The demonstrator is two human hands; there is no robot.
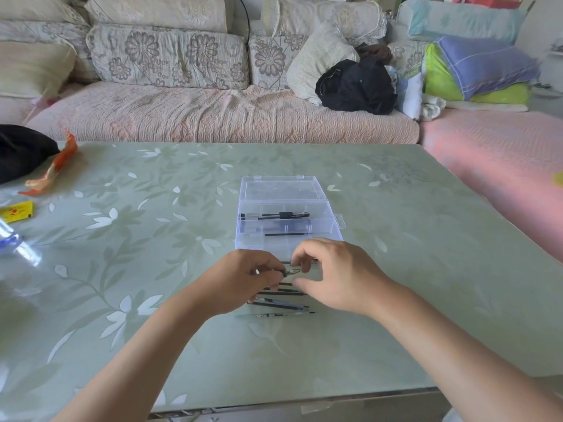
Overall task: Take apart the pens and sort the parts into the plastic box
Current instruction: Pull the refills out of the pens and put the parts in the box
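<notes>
Both hands meet just short of the open plastic box [323,239]. The left hand [249,280] has its fingers curled round a pen [291,272], and the right hand [338,275] pinches its other end. This looks like the unscrewing step. Next should come a twist and a pull apart, then dropping the parts into compartments beyond the fingers. More pens [280,306] lie on the bench [396,269] beneath the fingers.

Bright, soft daylight; faint shadows; glare on table [396,269] left side; wide-angle bending and blur toward edges.
</notes>
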